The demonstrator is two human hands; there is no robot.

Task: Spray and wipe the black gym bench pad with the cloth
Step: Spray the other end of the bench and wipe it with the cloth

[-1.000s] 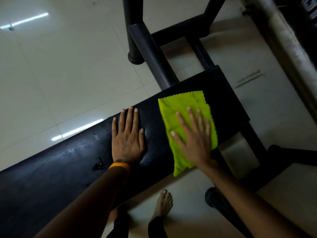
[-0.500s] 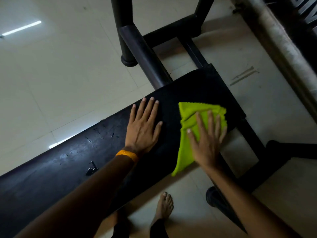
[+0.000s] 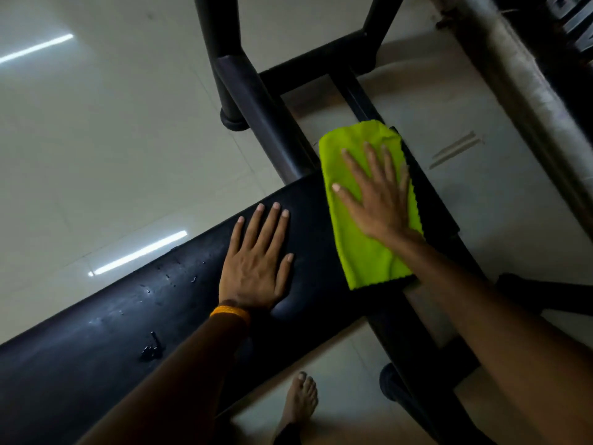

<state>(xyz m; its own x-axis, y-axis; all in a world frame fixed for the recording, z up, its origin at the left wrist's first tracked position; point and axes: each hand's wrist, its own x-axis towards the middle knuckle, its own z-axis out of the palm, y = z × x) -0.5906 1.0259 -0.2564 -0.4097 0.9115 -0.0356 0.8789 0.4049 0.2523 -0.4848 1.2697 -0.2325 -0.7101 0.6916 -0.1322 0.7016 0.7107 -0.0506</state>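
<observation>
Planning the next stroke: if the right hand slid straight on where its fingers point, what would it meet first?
The right hand, flat on the green cloth, points off the far edge of the bench pad. Beyond it lies the black frame bar, seemingly lower; probably open air first.

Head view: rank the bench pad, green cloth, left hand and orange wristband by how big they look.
Largest to smallest:
1. bench pad
2. green cloth, partly under the right hand
3. left hand
4. orange wristband

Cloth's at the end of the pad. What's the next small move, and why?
Probably drag the cloth along the pad toward the left hand: the right hand presses it flat at the pad's end, while droplets show past the left hand.
</observation>
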